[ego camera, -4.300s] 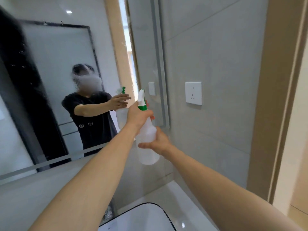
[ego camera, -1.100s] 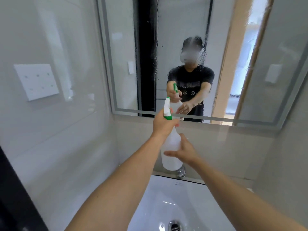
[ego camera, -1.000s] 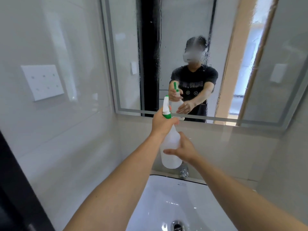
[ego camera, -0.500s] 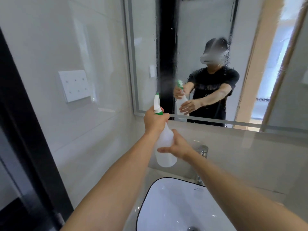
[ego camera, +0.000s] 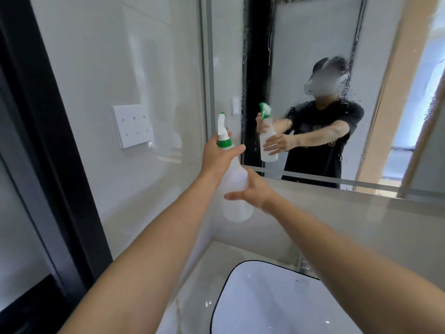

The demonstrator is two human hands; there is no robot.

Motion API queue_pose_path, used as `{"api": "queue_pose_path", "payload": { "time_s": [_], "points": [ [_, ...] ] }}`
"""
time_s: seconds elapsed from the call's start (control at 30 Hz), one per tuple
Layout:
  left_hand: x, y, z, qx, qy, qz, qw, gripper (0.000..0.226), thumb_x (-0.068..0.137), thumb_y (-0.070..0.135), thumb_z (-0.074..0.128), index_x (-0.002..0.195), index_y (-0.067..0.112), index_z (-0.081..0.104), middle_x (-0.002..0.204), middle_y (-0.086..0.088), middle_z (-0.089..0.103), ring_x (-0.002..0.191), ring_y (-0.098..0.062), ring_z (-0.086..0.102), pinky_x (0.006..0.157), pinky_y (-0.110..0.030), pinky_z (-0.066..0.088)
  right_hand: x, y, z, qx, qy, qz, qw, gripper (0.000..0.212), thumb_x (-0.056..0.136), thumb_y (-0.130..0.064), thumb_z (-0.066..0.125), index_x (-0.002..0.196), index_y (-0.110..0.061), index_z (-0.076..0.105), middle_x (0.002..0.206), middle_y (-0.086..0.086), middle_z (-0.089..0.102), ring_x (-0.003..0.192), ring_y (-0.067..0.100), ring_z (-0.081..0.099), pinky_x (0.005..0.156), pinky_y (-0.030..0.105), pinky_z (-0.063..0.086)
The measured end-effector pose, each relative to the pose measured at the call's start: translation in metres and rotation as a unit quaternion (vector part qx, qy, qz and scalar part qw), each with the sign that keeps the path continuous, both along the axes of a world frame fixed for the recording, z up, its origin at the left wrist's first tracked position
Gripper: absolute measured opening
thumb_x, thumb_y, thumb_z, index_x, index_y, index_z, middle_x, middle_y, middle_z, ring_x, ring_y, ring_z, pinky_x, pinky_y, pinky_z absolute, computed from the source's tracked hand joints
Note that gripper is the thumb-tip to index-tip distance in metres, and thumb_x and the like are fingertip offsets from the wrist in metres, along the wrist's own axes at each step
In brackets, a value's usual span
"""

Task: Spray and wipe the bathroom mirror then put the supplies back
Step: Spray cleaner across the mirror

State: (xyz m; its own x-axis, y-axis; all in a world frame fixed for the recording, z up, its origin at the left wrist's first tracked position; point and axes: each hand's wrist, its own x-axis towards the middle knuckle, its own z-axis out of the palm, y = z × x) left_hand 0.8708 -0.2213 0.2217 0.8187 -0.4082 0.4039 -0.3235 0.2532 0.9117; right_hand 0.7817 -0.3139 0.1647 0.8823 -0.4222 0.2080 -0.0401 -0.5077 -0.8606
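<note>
The left hand (ego camera: 218, 156) has its fingers curled round the neck of the spray bottle (ego camera: 234, 186), held upright, its long axis running 12 to 6 and its nozzle seemingly toward the mirror (ego camera: 313, 80) at 1 o'clock. The right hand (ego camera: 252, 192) steadies the bottle's body, fingers straight and together.

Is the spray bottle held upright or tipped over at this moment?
Upright. The spray bottle has its green-collared nozzle on top; the left hand grips its neck and the right hand steadies its body.
</note>
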Motion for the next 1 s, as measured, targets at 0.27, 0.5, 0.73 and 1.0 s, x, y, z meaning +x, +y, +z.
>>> {"api": "queue_pose_path", "payload": {
  "time_s": [0.27,0.5,0.73,1.0],
  "points": [
    [0.006,0.004,0.007,0.05,-0.002,-0.012,0.999,0.033,0.071,0.001,0.076,0.1,0.007,0.061,0.089,-0.006,0.064,0.07,-0.031,0.07,0.079,-0.055,0.06,0.012,0.015,-0.007,0.069,0.007,-0.006,0.998,0.09,0.052,-0.038,0.094,0.128,-0.021,0.049,0.119,-0.002,0.065,0.109,0.019,0.063,0.098,0.044,0.052],
    [-0.003,-0.015,-0.051,0.089,0.068,-0.039,0.993,0.03,0.071,-0.004,0.068,0.099,0.005,0.061,0.086,-0.009,0.062,0.059,-0.026,0.063,0.066,-0.042,0.059,-0.01,0.006,-0.058,0.095,0.073,-0.035,0.992,0.074,0.063,-0.028,0.091,0.122,-0.017,0.047,0.117,0.003,0.062,0.108,0.024,0.061,0.094,0.048,0.052],
    [-0.025,-0.05,-0.085,0.089,0.103,-0.063,0.989,0.028,0.071,-0.006,0.066,0.094,0.009,0.061,0.074,-0.007,0.062,0.054,-0.022,0.064,0.065,-0.038,0.057,-0.043,-0.022,-0.079,0.058,0.124,-0.083,0.987,0.069,0.068,-0.026,0.09,0.122,-0.016,0.048,0.116,0.001,0.062,0.108,0.024,0.059,0.088,0.04,0.05],
    [-0.047,-0.083,-0.102,0.105,0.136,-0.105,0.979,0.031,0.072,-0.002,0.07,0.1,0.009,0.063,0.087,-0.011,0.065,0.062,-0.022,0.071,0.077,-0.046,0.061,-0.072,-0.045,-0.093,0.056,0.14,-0.132,0.98,0.073,0.068,-0.024,0.09,0.126,-0.013,0.048,0.119,0.005,0.062,0.109,0.026,0.06,0.088,0.04,0.05]
  ]
}}
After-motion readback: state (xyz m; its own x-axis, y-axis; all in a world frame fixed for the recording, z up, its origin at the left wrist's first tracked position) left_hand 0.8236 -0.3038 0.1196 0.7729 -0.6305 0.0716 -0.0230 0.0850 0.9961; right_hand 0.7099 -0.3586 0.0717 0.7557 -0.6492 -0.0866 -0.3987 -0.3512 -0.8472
